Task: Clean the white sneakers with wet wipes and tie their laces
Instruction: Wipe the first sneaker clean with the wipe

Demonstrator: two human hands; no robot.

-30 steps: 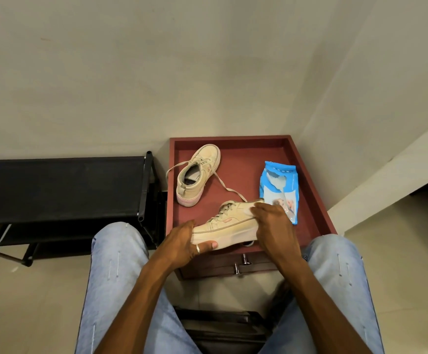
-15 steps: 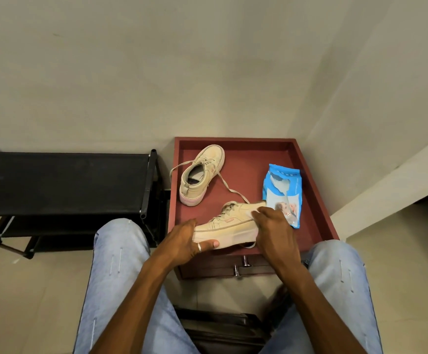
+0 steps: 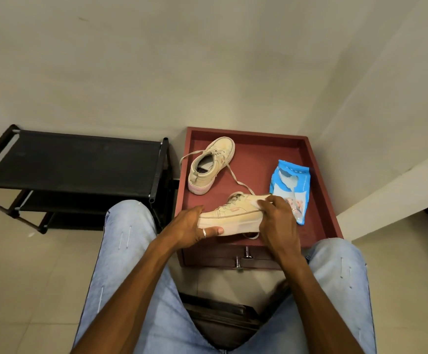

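Sneakers, two of them, are on the top of a red cabinet (image 3: 318,190) with a raised rim. The near sneaker (image 3: 233,217) is at the front edge, between both hands, with its thick sole turned toward the person. The left hand (image 3: 188,226) grips its toe end: the thumb, which wears a ring (image 3: 204,232), lies along the sole, and the other fingers wrap over the top, so the toe is hidden. The right hand (image 3: 278,222) covers the heel end with bent fingers that hold it. Something pale is under its fingertips, but I cannot tell if it is a wipe or only the shoe. The far sneaker (image 3: 211,166) stands upright near the back left corner, apart from the hands. Its loose lace (image 3: 235,180) runs forward to the near sneaker.

A blue pack of wipes (image 3: 290,186) lies to the right; its lower corner is partly hidden behind the right hand. A black shoe rack (image 3: 80,162) stands just beside the cabinet on the left, cut off by the picture edge. Two metal drawer handles (image 3: 245,252) show on the cabinet front, between knees in light jeans (image 3: 128,251).
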